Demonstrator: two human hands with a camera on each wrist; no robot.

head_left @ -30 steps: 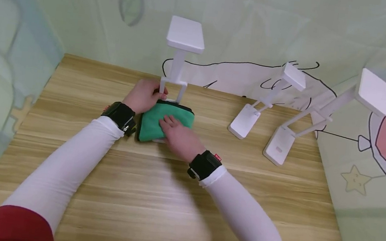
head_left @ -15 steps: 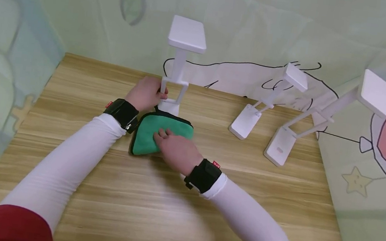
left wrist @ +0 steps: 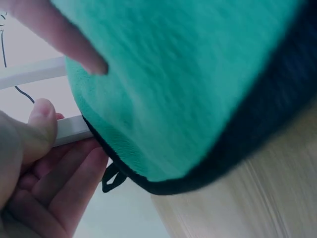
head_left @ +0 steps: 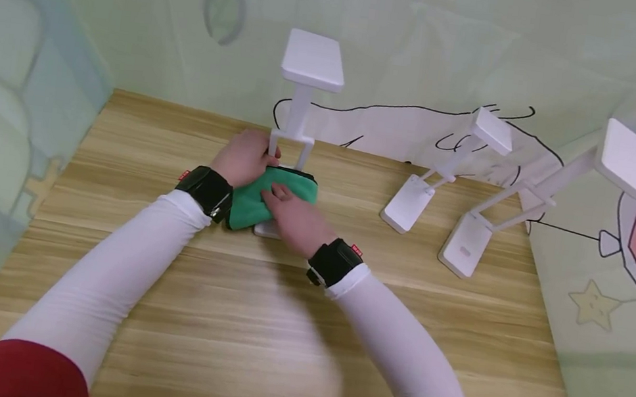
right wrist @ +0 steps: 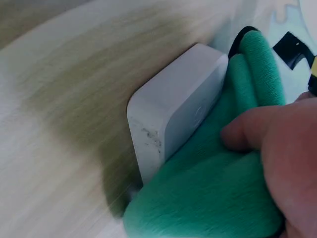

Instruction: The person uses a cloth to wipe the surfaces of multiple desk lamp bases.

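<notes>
A white desk lamp (head_left: 314, 60) stands near the back edge of the table. My left hand (head_left: 242, 157) grips one of the two thin posts (left wrist: 74, 130) above its base, thumb on one side and curled fingers on the other. A green fleecy cloth (head_left: 249, 202) with black edging lies folded over the base. My right hand (head_left: 302, 220) presses on the cloth with its fingers extended. In the right wrist view the front end of the lamp base (right wrist: 171, 99) shows past the cloth, with dark smudges on one corner. A black loop (left wrist: 114, 178) hangs from the cloth's edge.
Two more white desk lamps stand to the right, a smaller one (head_left: 409, 203) and a larger one (head_left: 466, 243). The wood-grain table (head_left: 220, 319) meets a printed fabric wall (head_left: 155, 19) at the back and sides.
The right hand first drew the cloth toward me, baring the back of the base, then slid it back up to the posts. The left hand kept its grip on the post.
</notes>
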